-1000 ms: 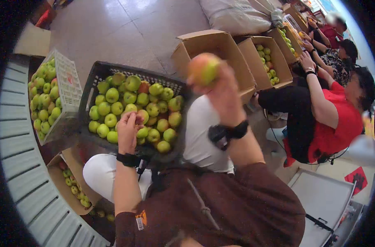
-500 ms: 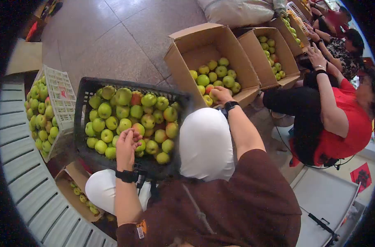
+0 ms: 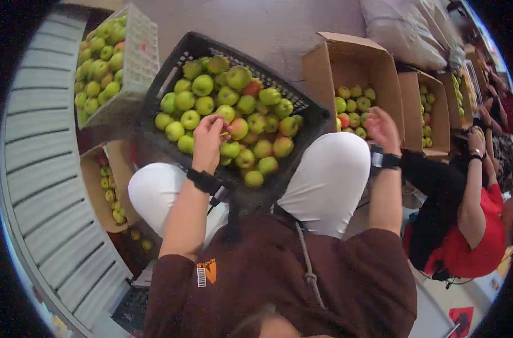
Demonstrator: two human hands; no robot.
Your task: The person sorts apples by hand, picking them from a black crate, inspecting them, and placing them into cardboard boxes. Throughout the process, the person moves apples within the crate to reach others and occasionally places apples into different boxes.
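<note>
My left hand hovers over the black plastic crate, its fingertips drawn together in a pinch. Whatever is between them, if anything, is too small to make out. Green apples, some blushed red, fill the crate. My right hand, slightly blurred, is raised at the near side of a cardboard box. Its fingers are loosely spread, and no apple shows in them. Inside that box lies a layer of green apples with a red one among them.
At left stand a white crate of apples, a slatted grey conveyor and a small box with apples. More boxes line the right, beside a person in red. A large pale sack lies behind them.
The camera view has turned, so crates and boxes appear shifted. My right hand has come up out of the cardboard box, off the apple it was touching. My left hand stays pinched over the crate.
</note>
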